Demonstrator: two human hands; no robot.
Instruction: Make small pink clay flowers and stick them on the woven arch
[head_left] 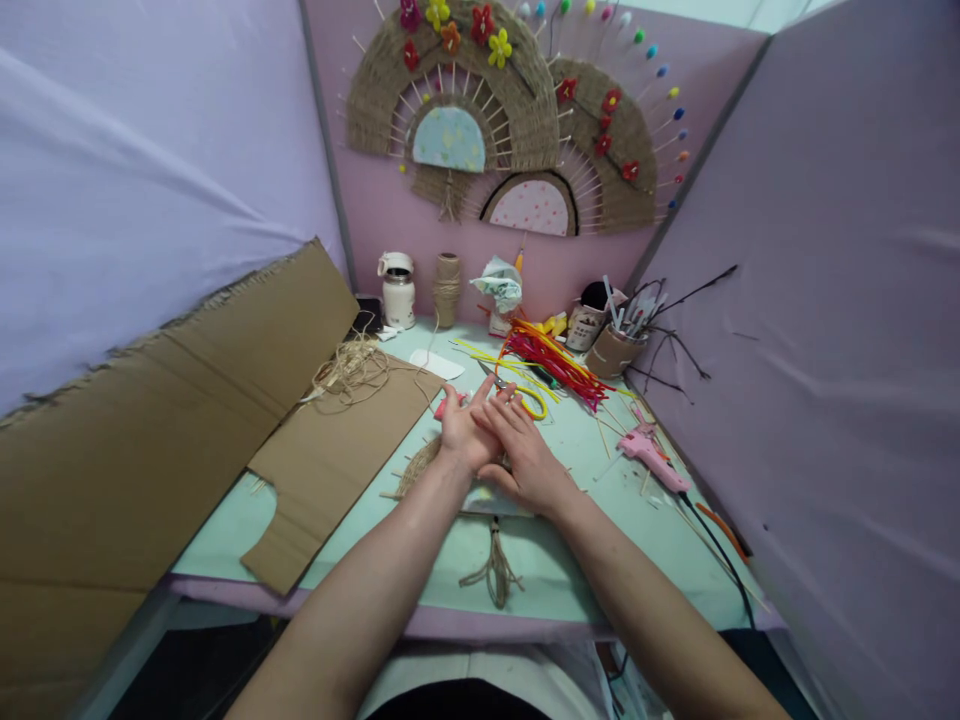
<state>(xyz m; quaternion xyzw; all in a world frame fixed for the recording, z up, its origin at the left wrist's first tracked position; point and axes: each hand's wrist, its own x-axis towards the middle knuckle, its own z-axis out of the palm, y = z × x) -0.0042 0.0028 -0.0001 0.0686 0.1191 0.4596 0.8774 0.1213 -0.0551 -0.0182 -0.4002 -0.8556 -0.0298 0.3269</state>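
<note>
1. On the counter [435, 560], around the woven fan [420, 467], supplies lie spread; the work looks well advanced.
2. Left of the fan, a cut cardboard sheet [375, 430] lies flat.
3. The fan itself lies beneath the hands, its twine weaving seemingly complete where visible; the covered middle cannot be judged.
4. Beyond the fan, red stems [555, 368] lie loose, apparently unused.
5. Above the fan, the left hand [469, 440] is palm up, right hand [525, 455] laid across it; each grip is apart.
6. At the fan's near edge, a tassel [496, 568] appears finished.

Rough, matt, fibrous twine tassel [498, 575]
</note>
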